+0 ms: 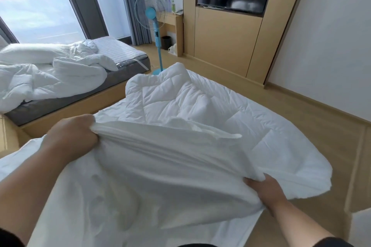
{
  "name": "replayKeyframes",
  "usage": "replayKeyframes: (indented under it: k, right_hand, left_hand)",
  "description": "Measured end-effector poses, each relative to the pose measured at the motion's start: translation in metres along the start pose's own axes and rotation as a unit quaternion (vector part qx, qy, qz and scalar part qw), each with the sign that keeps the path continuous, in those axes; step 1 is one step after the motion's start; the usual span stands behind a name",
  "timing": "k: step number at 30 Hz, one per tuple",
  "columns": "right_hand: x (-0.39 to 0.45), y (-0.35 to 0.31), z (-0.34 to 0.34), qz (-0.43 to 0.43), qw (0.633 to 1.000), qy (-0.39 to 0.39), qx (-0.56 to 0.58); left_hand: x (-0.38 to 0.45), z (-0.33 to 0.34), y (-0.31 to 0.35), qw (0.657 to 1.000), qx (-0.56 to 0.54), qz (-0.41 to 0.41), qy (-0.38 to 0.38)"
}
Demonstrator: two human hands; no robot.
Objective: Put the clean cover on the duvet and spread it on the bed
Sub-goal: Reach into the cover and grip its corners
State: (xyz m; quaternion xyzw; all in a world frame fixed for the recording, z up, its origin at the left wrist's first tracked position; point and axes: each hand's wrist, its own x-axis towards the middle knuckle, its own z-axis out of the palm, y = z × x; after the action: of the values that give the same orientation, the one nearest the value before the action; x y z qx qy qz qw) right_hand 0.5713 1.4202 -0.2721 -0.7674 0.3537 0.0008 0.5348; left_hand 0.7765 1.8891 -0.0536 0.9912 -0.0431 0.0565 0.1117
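The left hand point(70, 138), at centre left of the frame, has its grip clenched on a gathered bunch of the smooth white cover point(152, 176). The right hand point(263, 188), at lower right, grips the cover's other side, fingers curled under the fabric edge. Between the two hands the cover's edge stretches as a band of folds running from centre left down to lower right.

The quilted duvet point(200, 102) lies beyond that edge, rumpled and spreading toward the upper middle and right of the frame, one end humped up near the blue fan point(153, 26). It appears to rest on a bed or low platform, though the bedding hides what is underneath. The near part of the duvet seems to sit already inside the cover, but whether the fabric truly wraps it or merely lies over it is hard to tell from this angle.

The step in hand looks like drawing the cover's opening along the duvet. To do it well, both hands should keep the gathered fabric bunched and feed it forward evenly, so neither side runs ahead and twists the filling. Flattening the hump at the far end first would let the cover slide without dragging. A second bed point(76, 94) with loose white bedding stands at upper left.
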Motion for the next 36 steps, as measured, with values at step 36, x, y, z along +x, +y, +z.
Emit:
replayKeyframes:
  k: [36]
  right_hand:
    - [0.003,-0.048,0.024,-0.003,0.986,-0.135,0.096]
  left_hand:
    - [-0.085,0.217,0.178,0.907,0.267,0.241,-0.218]
